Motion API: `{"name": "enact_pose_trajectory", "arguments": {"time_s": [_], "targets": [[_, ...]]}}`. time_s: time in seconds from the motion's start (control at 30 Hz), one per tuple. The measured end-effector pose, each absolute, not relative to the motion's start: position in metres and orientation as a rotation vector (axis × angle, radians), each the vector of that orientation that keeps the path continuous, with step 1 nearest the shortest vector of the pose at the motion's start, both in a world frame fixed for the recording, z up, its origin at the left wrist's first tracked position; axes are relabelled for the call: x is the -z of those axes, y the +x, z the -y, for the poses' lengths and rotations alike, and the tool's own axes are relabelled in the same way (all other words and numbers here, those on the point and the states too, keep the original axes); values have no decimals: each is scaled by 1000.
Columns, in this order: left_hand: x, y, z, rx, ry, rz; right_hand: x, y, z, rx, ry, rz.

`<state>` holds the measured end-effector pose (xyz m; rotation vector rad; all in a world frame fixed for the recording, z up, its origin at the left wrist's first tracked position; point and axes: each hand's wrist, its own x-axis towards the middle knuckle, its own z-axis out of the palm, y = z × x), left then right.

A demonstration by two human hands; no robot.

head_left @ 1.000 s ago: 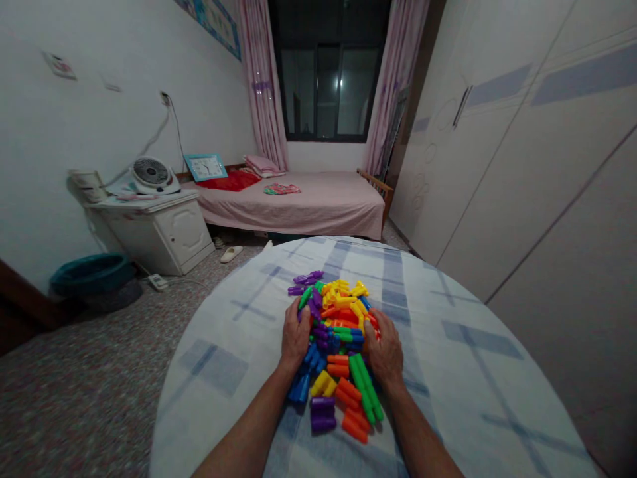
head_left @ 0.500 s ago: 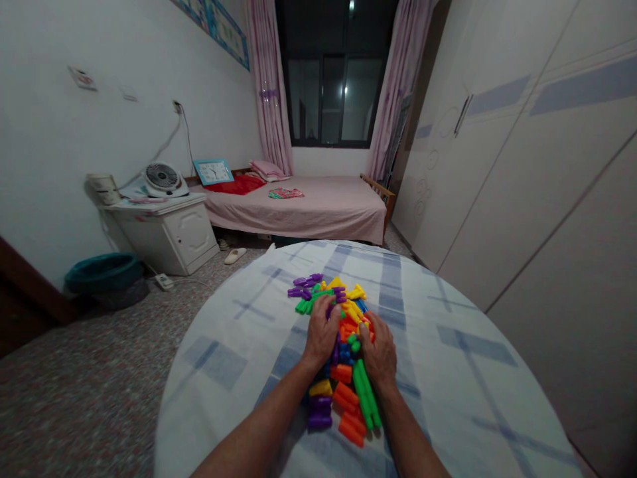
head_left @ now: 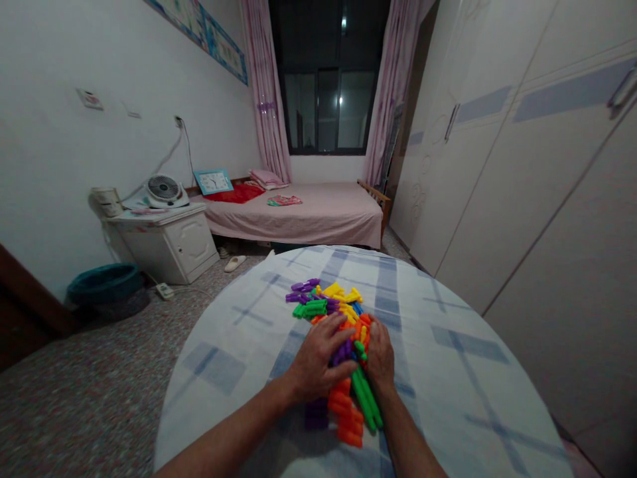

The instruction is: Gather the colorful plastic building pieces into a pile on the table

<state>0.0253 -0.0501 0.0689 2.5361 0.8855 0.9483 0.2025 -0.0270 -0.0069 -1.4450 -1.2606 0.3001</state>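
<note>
A heap of colourful plastic toy pieces lies on the cloth, in purple, green, yellow, orange and blue. My left hand [head_left: 318, 352] rests over its left side, fingers and thumb spread around some purple pieces [head_left: 342, 353]. Along the right edge of the heap lies my right hand [head_left: 381, 353], fingers stretched forward against orange pieces [head_left: 365, 321]. Long green pieces [head_left: 367, 401] run between my wrists, beside more orange pieces [head_left: 347, 418]. Beyond my fingertips are yellow pieces [head_left: 334, 290] and short green pieces [head_left: 310, 309]. My hands cover part of the heap.
The round table [head_left: 219, 411] wears a white and blue checked cloth. Past it stands a bed [head_left: 328, 212] under a window. A white cabinet [head_left: 192, 249] with a fan [head_left: 165, 190], plus a teal bin [head_left: 105, 282], are at left. A wardrobe [head_left: 537, 192] lines the right.
My left hand has come back towards me, turned more across the heap and spread its fingers. My right hand stays at the right edge. The view has tilted slightly up.
</note>
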Motion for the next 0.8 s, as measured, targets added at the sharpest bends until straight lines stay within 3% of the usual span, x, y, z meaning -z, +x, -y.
{"name": "enact_pose_trajectory", "arguments": {"time_s": [0.23,0.47,0.8], "targets": [[-48,-8,91,-366,2943,-442,4,201,29,-415,-1454,1200],[-30,9,71,-622,2966,-681,0,201,30,-445,-1478,1173],[-31,24,30,-918,2912,-765,20,209,26,-207,-1503,1386]]}}
